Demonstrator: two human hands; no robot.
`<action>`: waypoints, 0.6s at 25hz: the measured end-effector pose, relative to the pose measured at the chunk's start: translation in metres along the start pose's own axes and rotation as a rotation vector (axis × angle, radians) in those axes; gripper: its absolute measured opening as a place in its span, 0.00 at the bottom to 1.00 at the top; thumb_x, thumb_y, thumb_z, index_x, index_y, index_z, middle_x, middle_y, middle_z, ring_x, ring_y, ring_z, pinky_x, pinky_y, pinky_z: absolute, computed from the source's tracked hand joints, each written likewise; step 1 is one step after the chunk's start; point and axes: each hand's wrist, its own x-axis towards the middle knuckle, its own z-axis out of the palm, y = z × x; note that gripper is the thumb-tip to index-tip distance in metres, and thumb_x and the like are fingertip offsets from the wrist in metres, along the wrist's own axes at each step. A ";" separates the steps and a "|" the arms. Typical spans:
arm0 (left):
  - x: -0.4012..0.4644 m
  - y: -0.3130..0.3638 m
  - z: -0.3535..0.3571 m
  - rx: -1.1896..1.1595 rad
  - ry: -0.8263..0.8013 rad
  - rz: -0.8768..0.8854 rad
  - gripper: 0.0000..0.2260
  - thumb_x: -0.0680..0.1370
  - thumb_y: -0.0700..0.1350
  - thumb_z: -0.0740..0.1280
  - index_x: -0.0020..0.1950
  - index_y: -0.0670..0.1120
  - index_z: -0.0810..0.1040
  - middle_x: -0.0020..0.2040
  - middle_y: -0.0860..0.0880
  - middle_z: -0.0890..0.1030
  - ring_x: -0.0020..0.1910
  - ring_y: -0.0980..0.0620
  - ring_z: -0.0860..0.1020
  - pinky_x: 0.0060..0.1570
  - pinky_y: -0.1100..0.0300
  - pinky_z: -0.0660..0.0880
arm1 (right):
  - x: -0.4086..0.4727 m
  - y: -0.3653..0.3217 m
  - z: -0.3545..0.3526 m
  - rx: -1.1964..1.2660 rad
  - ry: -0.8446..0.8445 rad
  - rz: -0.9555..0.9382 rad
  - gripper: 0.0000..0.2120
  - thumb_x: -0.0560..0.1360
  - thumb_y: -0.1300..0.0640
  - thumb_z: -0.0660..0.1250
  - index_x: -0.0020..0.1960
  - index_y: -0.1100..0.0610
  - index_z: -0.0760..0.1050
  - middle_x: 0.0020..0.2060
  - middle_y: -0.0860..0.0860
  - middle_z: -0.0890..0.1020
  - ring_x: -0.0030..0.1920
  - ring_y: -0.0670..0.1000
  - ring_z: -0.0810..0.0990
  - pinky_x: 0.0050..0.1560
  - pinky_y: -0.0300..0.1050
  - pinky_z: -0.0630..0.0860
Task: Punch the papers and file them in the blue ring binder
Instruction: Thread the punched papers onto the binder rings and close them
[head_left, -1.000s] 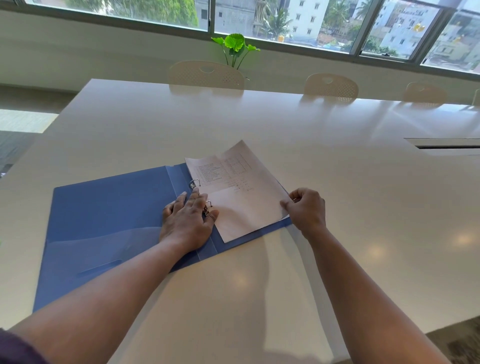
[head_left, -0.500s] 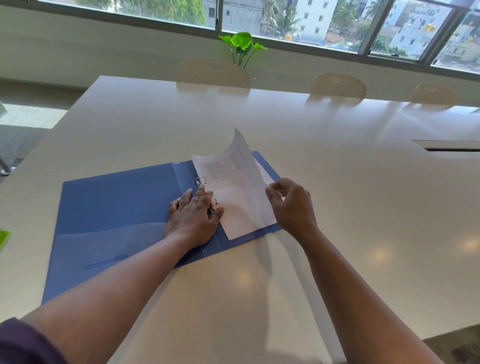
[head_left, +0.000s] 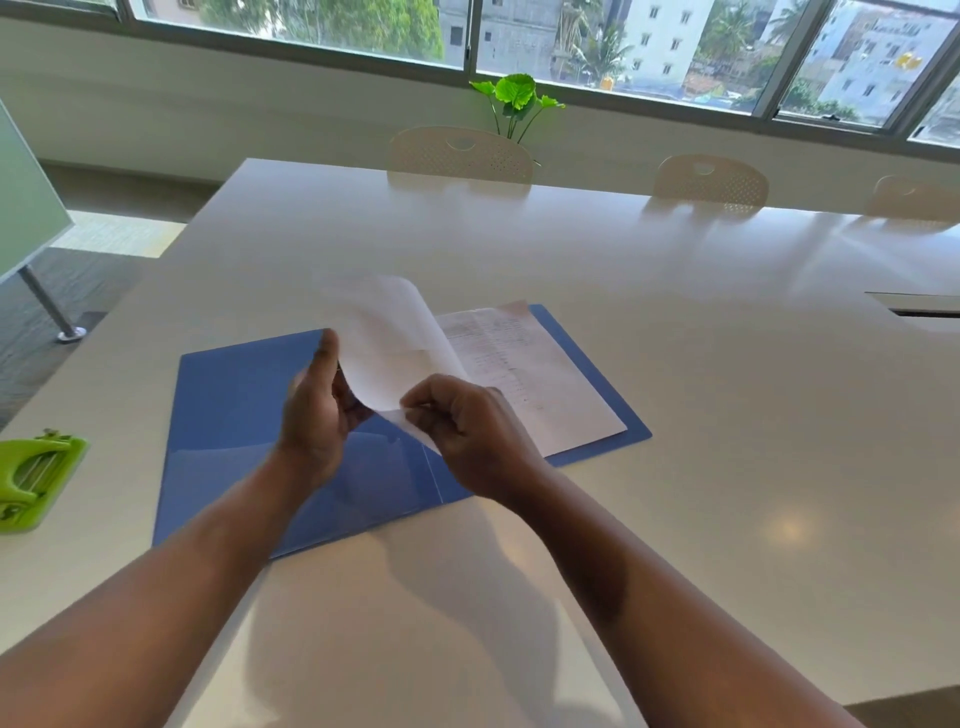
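Observation:
The blue ring binder (head_left: 234, 410) lies open on the white table (head_left: 675, 415). A printed sheet (head_left: 524, 374) rests on its right half. Above the binder's spine a curled, blurred top sheet (head_left: 389, 343) is lifted, blank side toward me. My right hand (head_left: 467, 431) pinches its near corner. My left hand (head_left: 317, 410) is raised beside the sheet's left edge, fingers touching it. The binder's rings are hidden behind the hands and the sheet.
A green hole punch (head_left: 31, 478) sits at the table's left edge. Three cream chairs (head_left: 460, 153) line the far side, with a green plant (head_left: 514, 98) on the sill behind. A cable slot (head_left: 919, 306) opens at the right. A board stand (head_left: 47, 306) is on the floor at left.
My right hand has lifted the top sheet off the stack and swung it left over the spine. My left hand has left the rings and risen to the sheet. The view has shifted left.

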 end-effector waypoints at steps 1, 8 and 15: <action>0.002 0.002 -0.005 -0.003 0.047 -0.023 0.18 0.84 0.54 0.60 0.64 0.42 0.79 0.59 0.40 0.83 0.56 0.41 0.83 0.49 0.50 0.83 | -0.001 -0.002 0.005 0.025 -0.026 0.006 0.05 0.79 0.54 0.71 0.52 0.54 0.82 0.43 0.47 0.86 0.43 0.47 0.84 0.46 0.51 0.81; 0.005 0.006 -0.023 -0.074 0.124 -0.257 0.13 0.85 0.43 0.62 0.67 0.39 0.77 0.60 0.40 0.84 0.53 0.43 0.85 0.49 0.47 0.81 | -0.008 0.051 -0.015 0.051 0.254 0.318 0.08 0.78 0.51 0.71 0.54 0.53 0.83 0.49 0.45 0.86 0.45 0.43 0.83 0.50 0.44 0.79; 0.012 0.003 -0.028 -0.105 0.160 -0.319 0.13 0.83 0.44 0.66 0.65 0.40 0.78 0.61 0.41 0.84 0.58 0.42 0.83 0.52 0.44 0.80 | -0.024 0.150 -0.089 -0.493 0.113 0.836 0.23 0.71 0.40 0.72 0.58 0.55 0.77 0.58 0.56 0.79 0.58 0.61 0.78 0.51 0.53 0.76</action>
